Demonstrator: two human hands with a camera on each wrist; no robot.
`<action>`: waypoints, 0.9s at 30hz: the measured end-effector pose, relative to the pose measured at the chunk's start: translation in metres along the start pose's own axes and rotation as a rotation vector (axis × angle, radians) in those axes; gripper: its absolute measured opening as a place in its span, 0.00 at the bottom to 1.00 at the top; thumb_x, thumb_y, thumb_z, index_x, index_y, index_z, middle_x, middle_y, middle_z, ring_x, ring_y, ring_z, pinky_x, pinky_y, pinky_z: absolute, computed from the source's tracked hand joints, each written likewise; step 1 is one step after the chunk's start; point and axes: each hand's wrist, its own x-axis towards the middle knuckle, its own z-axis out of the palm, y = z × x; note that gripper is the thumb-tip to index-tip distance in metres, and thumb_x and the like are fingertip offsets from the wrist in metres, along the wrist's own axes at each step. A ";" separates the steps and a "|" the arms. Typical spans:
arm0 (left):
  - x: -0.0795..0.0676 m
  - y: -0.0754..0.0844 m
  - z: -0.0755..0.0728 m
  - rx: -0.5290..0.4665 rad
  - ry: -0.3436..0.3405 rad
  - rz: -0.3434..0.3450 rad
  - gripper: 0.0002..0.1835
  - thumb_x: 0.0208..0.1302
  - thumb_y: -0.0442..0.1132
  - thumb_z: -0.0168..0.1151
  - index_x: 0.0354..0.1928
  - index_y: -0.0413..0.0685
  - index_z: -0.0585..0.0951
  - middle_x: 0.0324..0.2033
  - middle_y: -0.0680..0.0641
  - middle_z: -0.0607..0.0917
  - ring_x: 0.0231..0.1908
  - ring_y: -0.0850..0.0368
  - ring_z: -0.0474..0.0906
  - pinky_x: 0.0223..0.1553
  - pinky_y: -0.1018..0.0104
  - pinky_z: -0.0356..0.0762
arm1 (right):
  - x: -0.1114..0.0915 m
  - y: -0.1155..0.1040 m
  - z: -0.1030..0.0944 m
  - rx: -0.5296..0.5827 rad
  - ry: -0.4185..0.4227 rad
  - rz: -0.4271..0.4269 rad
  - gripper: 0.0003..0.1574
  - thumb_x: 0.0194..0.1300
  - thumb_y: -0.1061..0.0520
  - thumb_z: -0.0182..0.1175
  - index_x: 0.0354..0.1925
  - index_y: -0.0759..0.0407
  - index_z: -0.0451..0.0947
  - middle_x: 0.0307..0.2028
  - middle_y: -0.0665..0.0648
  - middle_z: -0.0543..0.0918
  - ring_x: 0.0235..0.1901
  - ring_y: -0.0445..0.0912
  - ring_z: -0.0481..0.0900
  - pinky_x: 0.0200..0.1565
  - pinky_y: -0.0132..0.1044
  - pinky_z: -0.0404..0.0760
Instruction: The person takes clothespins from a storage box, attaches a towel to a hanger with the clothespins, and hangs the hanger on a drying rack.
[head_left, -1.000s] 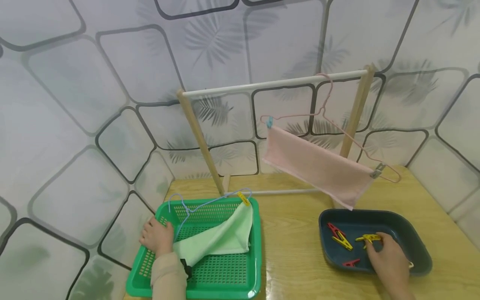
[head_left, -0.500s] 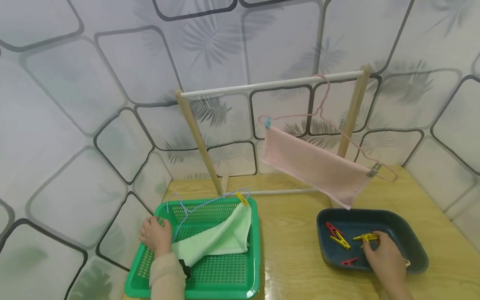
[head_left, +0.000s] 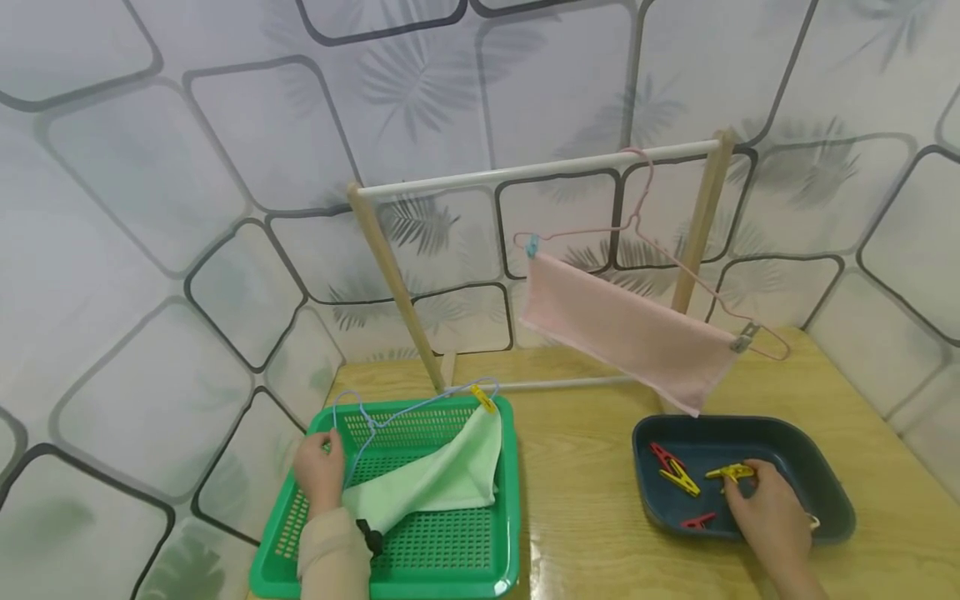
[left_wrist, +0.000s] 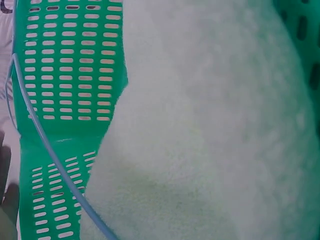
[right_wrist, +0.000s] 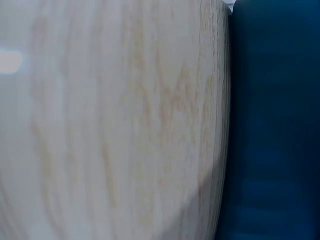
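My left hand (head_left: 318, 471) is over the left side of the green basket (head_left: 512, 500), thumb and finger meeting at the hook end of a blue hanger (head_left: 408, 408). A pale green towel (head_left: 442, 479) hangs from this hanger, held by a yellow clothespin (head_left: 482, 397) at one corner and a black clip (head_left: 370, 536) at the other. The towel (left_wrist: 200, 125) fills most of the left wrist view. In the dark tray (head_left: 828, 500), my right hand (head_left: 772, 508) pinches a yellow clothespin (head_left: 731, 472). The right wrist view shows only table and tray side.
Behind stands a rack with a white bar (head_left: 487, 177). From it hangs a pink hanger (head_left: 637, 221) with a pink towel (head_left: 630, 325) clipped on. Red clothespins (head_left: 699, 522) and another yellow clothespin (head_left: 679, 479) lie in the tray. Wooden table (head_left: 577, 500) separates basket and tray.
My left hand has lifted from the basket's rim to the hanger's hook. My right hand stays at the yellow clothespin, almost still. The view has shifted slightly.
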 end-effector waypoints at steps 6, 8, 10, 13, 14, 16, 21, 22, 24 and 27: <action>-0.002 -0.002 0.004 -0.152 -0.276 0.063 0.20 0.54 0.49 0.45 0.28 0.37 0.76 0.28 0.41 0.76 0.30 0.49 0.70 0.27 0.56 0.65 | -0.005 -0.018 -0.014 0.010 -0.008 -0.023 0.27 0.41 0.52 0.58 0.37 0.67 0.66 0.26 0.63 0.72 0.23 0.53 0.69 0.17 0.42 0.64; -0.003 -0.002 0.005 -0.194 -0.401 0.056 0.22 0.54 0.52 0.44 0.31 0.38 0.75 0.29 0.42 0.76 0.31 0.50 0.69 0.24 0.55 0.66 | -0.005 -0.019 -0.015 0.008 -0.012 -0.033 0.26 0.41 0.53 0.58 0.37 0.68 0.66 0.26 0.63 0.72 0.24 0.53 0.70 0.19 0.42 0.65; -0.003 -0.003 0.006 -0.212 -0.503 0.059 0.24 0.54 0.53 0.43 0.35 0.37 0.74 0.30 0.42 0.76 0.32 0.49 0.69 0.25 0.53 0.66 | -0.005 -0.020 -0.016 0.011 -0.015 -0.032 0.26 0.41 0.53 0.58 0.37 0.68 0.66 0.26 0.63 0.72 0.24 0.53 0.70 0.19 0.43 0.65; -0.003 -0.002 0.007 -0.230 -0.584 0.064 0.24 0.54 0.54 0.42 0.38 0.38 0.72 0.31 0.43 0.75 0.33 0.50 0.69 0.24 0.52 0.66 | -0.005 -0.019 -0.015 0.005 -0.010 -0.014 0.26 0.41 0.53 0.59 0.37 0.67 0.66 0.26 0.63 0.72 0.24 0.52 0.70 0.19 0.43 0.65; -0.003 -0.001 0.007 -0.238 -0.601 0.060 0.24 0.54 0.53 0.42 0.38 0.39 0.72 0.31 0.44 0.75 0.33 0.50 0.70 0.24 0.52 0.66 | -0.005 -0.019 -0.015 0.008 -0.006 -0.010 0.26 0.40 0.53 0.59 0.37 0.67 0.66 0.26 0.63 0.72 0.25 0.53 0.70 0.19 0.43 0.65; -0.003 0.000 0.006 -0.248 -0.626 0.059 0.22 0.55 0.52 0.42 0.38 0.39 0.72 0.31 0.43 0.75 0.33 0.51 0.70 0.27 0.56 0.67 | -0.005 -0.019 -0.015 0.007 -0.003 0.000 0.26 0.40 0.52 0.59 0.37 0.66 0.66 0.26 0.62 0.72 0.25 0.52 0.70 0.19 0.43 0.66; -0.001 -0.010 0.014 -0.295 -0.579 0.063 0.21 0.55 0.51 0.43 0.36 0.40 0.73 0.30 0.44 0.75 0.31 0.53 0.69 0.26 0.59 0.68 | -0.005 -0.019 -0.015 0.014 -0.010 -0.019 0.26 0.41 0.53 0.58 0.37 0.67 0.66 0.26 0.63 0.73 0.25 0.53 0.70 0.19 0.42 0.66; 0.001 -0.017 0.020 -0.304 -0.553 0.073 0.20 0.54 0.52 0.43 0.35 0.42 0.73 0.30 0.46 0.75 0.31 0.55 0.69 0.25 0.60 0.68 | -0.005 -0.019 -0.015 0.013 -0.014 -0.024 0.26 0.41 0.53 0.58 0.37 0.67 0.66 0.26 0.63 0.73 0.25 0.53 0.70 0.19 0.42 0.66; 0.005 -0.035 0.037 -0.328 -0.490 0.090 0.19 0.52 0.54 0.44 0.33 0.47 0.74 0.29 0.49 0.75 0.30 0.58 0.69 0.23 0.61 0.68 | -0.005 -0.018 -0.016 0.020 -0.017 -0.033 0.26 0.41 0.53 0.58 0.37 0.68 0.66 0.26 0.64 0.72 0.24 0.53 0.70 0.19 0.42 0.65; 0.012 -0.062 0.062 -0.333 -0.416 0.122 0.17 0.51 0.56 0.43 0.31 0.53 0.74 0.27 0.53 0.74 0.27 0.61 0.67 0.23 0.65 0.66 | -0.004 -0.018 -0.015 0.021 -0.012 -0.040 0.25 0.41 0.53 0.58 0.37 0.68 0.66 0.26 0.64 0.72 0.24 0.53 0.70 0.18 0.42 0.66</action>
